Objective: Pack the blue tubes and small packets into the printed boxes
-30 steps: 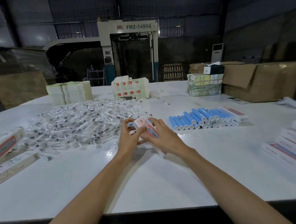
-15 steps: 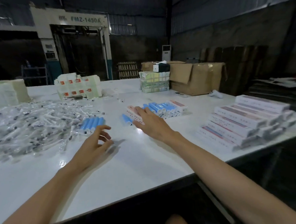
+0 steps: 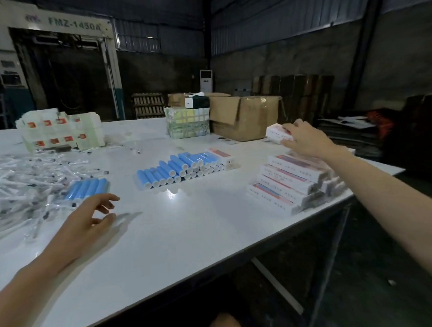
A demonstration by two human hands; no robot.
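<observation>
White machine (image 3: 52,24) reads "FMZ-1450A"; right hand (image 3: 306,140) grips a printed box (image 3: 277,132).

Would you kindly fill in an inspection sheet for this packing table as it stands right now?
Surface: white table, glossy, lamp glare near the middle.
Job's things: blue tubes stacked mid-table; a smaller tube group beside the heaped small packets at the left; printed boxes stacked at the right edge.
Clutter: flat-pack stacks, a wrapped bundle and a cardboard carton along the far side.
Hands: left hand open, low over the table by the packets, holding nothing; right hand grips a single box over the far end of the stack.
Cables: nothing seen.
Surroundings: dim hall, machine marked FMZ-1450A, a white floor-standing unit by the wall.
</observation>
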